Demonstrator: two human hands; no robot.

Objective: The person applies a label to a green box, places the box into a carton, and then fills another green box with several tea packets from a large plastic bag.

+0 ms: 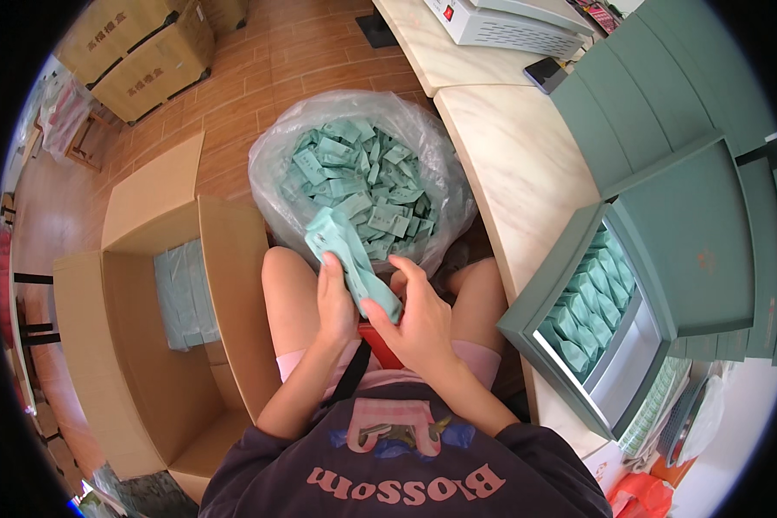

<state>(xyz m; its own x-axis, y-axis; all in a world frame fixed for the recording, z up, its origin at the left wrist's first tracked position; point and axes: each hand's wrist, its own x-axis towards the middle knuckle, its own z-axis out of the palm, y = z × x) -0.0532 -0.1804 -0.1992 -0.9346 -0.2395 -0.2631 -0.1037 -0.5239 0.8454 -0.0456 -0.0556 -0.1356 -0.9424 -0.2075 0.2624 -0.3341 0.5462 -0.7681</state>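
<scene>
A stack of pale green sachets (351, 259) lies between my two hands, over my lap. My left hand (337, 294) grips its side with the thumb on top. My right hand (421, 307) has its thumb against the near end, its index finger bent and raised. Beyond them a clear plastic bag (273, 152) stands on the floor, full of loose green sachets (362, 184). On the right, an open dark green gift box (550, 272) rests tilted on the marble-look table, with rows of green sachets (589, 298) in one part and a white-lined section beside them.
An open cardboard box (149, 362) with wrapped green packs (186, 294) inside stands at my left. The marble-look table (511, 136) carries a white machine (511, 29), a phone (546, 74) and stacked green boxes (641, 90). Large cartons (149, 78) stand at the upper left.
</scene>
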